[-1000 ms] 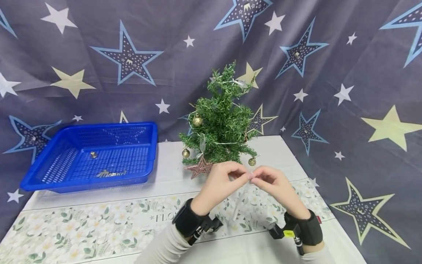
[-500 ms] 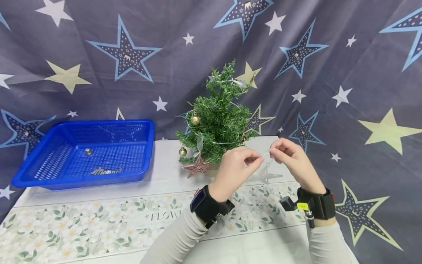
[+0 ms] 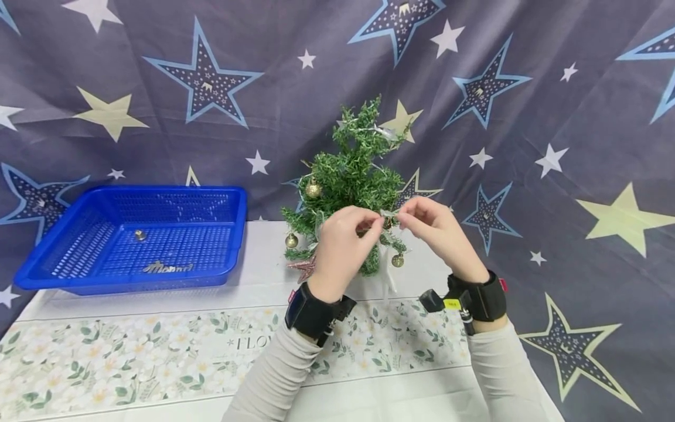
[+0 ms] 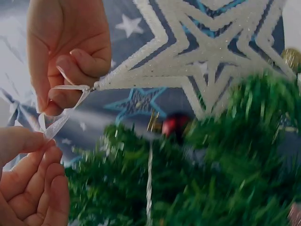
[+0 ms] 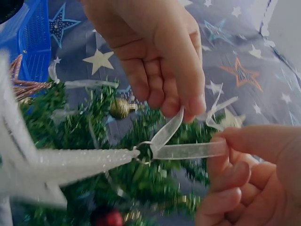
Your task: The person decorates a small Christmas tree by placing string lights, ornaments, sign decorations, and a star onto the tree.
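My left hand (image 3: 343, 246) and right hand (image 3: 440, 231) each pinch part of a sheer white ribbon loop (image 5: 188, 150) before the lower right of a small green Christmas tree (image 3: 350, 181). From the ribbon's metal ring hangs a glittery white star ornament (image 4: 211, 52), seen nearly edge-on in the head view. In the left wrist view the left hand (image 4: 33, 188) is at lower left and the right hand (image 4: 70, 52) above it. The right wrist view has the left hand (image 5: 150, 52) on top and the right hand (image 5: 258, 174) at lower right. Branches lie close behind the ribbon.
Gold balls (image 3: 313, 189), a pink glitter star (image 3: 303, 268) partly behind the left hand, and a red ball (image 4: 176, 125) hang on the tree. A blue basket (image 3: 234, 258) at left holds a small gold ornament (image 3: 139, 235) and a gold lettered piece (image 3: 169, 268).
Both hands first went right and parted, stretching the ribbon, then moved left and forward to the tree's lower right branches. The white star travelled with them.
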A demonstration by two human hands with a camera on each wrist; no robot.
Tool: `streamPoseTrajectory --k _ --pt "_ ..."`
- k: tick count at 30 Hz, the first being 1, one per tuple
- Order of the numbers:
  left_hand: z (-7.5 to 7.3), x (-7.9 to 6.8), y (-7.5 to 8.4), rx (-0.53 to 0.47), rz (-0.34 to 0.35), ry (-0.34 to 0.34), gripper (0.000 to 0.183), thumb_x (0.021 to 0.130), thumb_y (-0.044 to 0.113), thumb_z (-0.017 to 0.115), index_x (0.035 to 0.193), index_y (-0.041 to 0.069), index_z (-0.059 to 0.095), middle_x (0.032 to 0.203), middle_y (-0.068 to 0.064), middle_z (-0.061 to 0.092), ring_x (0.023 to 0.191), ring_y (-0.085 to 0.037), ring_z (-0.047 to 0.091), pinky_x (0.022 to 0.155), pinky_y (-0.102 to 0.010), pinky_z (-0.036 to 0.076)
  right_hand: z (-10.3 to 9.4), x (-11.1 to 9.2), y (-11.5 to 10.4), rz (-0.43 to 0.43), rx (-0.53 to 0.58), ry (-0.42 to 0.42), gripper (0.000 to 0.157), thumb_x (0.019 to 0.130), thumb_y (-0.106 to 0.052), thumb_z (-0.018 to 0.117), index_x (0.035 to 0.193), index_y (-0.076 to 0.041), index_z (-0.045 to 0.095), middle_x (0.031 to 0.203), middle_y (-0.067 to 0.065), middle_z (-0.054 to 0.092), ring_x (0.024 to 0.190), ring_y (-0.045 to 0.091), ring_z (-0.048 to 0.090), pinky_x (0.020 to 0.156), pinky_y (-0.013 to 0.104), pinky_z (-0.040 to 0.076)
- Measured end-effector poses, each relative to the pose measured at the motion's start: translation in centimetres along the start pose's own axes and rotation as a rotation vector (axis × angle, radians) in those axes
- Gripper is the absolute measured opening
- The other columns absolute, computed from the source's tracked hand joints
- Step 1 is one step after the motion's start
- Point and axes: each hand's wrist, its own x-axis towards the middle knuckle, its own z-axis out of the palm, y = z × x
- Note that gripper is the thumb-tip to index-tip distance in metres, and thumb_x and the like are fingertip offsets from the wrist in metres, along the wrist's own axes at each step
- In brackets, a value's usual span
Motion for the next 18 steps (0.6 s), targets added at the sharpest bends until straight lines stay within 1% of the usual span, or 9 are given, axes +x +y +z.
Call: streamPoseTrajectory --k 3,7,11,14,18 --pt "-0.5 0.4 -0.5 0.003 -0.019 0.042 0.011 0.091 0.020 0.065 0.088 0.014 0.075 0.081 0.001 0.072 0.072 -0.010 0.064 0.070 -0.023 0.053 0.8 1.2 -0.8 -0.023 -0.047 0.035 0.022 0.098 -0.025 0.058 0.101 -0.004 0.061 0.085 0.001 0.062 0.071 0.013 0.053 0.066 0.025 0.042" --pt "-0.8 0.7 -1.0 0.014 -0.042 0.066 0.013 0.092 0.021 0.065 0.089 0.013 0.075 0.081 -0.001 0.072 0.072 -0.011 0.064 0.069 -0.024 0.052 1.7 2.4 -1.1 -0.022 -0.107 0.088 0.020 0.097 -0.026 0.060 0.100 -0.007 0.064 0.084 0.008 0.065 0.067 0.014 0.055 0.065 0.025 0.042" --pt "-0.8 1.0 -1.4 0.021 -0.053 0.059 0.015 0.093 0.021 0.064 0.089 0.012 0.074 0.081 -0.001 0.071 0.072 -0.012 0.064 0.070 -0.025 0.052 2.2 3.2 -0.8 -0.006 -0.132 0.129 0.022 0.096 -0.030 0.061 0.101 -0.009 0.065 0.084 0.009 0.067 0.068 0.023 0.056 0.063 0.025 0.041" --pt "-0.8 1.2 -1.5 0.022 -0.051 0.047 0.017 0.094 0.023 0.062 0.089 0.013 0.074 0.081 -0.001 0.071 0.072 -0.012 0.063 0.070 -0.025 0.052 2.4 3.5 -0.6 -0.020 -0.127 0.157 0.022 0.096 -0.030 0.061 0.101 -0.009 0.066 0.083 0.008 0.067 0.070 0.029 0.056 0.061 0.025 0.041" --pt "-0.8 1.3 -1.5 0.014 -0.050 0.044 0.017 0.094 0.024 0.062 0.088 0.013 0.074 0.081 0.000 0.070 0.072 -0.011 0.063 0.070 -0.024 0.051 2.5 3.7 -0.6 -0.045 -0.121 0.184 0.021 0.096 -0.030 0.061 0.100 -0.010 0.066 0.082 0.005 0.066 0.070 0.030 0.057 0.060 0.024 0.041"
